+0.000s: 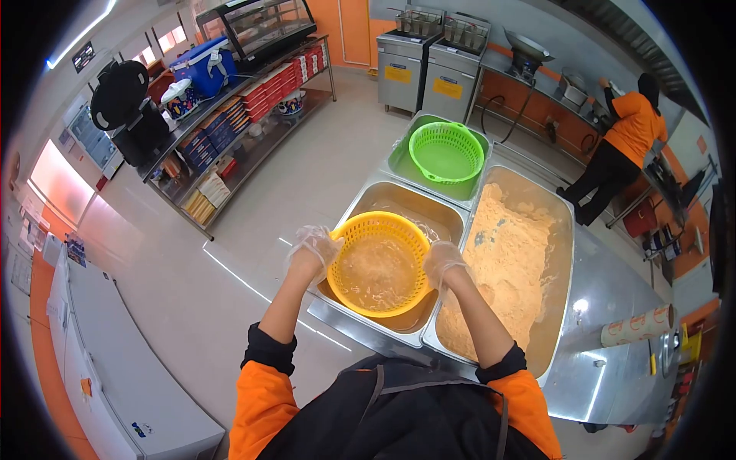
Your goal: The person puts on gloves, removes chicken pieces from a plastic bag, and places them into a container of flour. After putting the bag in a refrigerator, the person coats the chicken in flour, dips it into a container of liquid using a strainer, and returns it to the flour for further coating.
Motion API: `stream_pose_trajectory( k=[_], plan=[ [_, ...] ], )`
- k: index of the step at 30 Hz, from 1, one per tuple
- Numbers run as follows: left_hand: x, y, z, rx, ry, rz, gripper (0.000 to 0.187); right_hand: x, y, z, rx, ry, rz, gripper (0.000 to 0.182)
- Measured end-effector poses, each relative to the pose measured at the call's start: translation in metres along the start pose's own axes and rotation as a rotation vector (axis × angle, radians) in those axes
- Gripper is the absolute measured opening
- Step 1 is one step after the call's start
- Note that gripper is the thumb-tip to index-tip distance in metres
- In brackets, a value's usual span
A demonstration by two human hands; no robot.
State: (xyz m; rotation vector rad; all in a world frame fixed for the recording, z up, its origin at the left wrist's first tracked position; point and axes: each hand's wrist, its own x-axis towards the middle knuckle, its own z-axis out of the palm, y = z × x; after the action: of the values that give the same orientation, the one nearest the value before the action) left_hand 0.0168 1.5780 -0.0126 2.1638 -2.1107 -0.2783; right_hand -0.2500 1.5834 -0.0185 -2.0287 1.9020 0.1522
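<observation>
Gloved fingers (328, 247) of the left hand (313, 251) clamp the rim of the yellow basket (379, 264) at nine o'clock; the right hand (442, 261) grips it at three o'clock. The basket sits dipped in the water pan (429, 207) on the counter (613, 284). Stiff plastic, likely light but wet and slippery; opposite rim holds suit it. The flour pan (552, 238) lies beside, a green basket (447, 152) at twelve o'clock.

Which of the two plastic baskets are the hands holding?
The yellow basket, gripped by the left hand and right hand; the green basket sits untouched farther away.
</observation>
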Motion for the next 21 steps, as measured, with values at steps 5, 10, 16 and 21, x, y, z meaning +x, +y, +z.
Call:
stream_pose_trajectory(
  k=[5, 10, 16, 21],
  plan=[
    [-0.006, 0.004, -0.02, 0.078, 0.065, 0.029, 0.043, 0.001, 0.01, -0.006, 0.098, 0.241, -0.081, 0.024],
    [-0.013, 0.018, -0.051, -0.088, 0.12, -0.042, 0.033, -0.026, 0.008, -0.029, 0.299, 0.355, -0.056, 0.023],
    [-0.033, 0.035, -0.085, -0.158, 0.246, -0.003, 0.032, -0.036, 0.01, -0.045, 0.296, 0.377, -0.088, 0.021],
    [-0.036, 0.038, -0.094, -0.085, 0.35, 0.049, 0.034, -0.037, 0.012, -0.052, 0.34, 0.379, -0.128, 0.022]
  ],
)
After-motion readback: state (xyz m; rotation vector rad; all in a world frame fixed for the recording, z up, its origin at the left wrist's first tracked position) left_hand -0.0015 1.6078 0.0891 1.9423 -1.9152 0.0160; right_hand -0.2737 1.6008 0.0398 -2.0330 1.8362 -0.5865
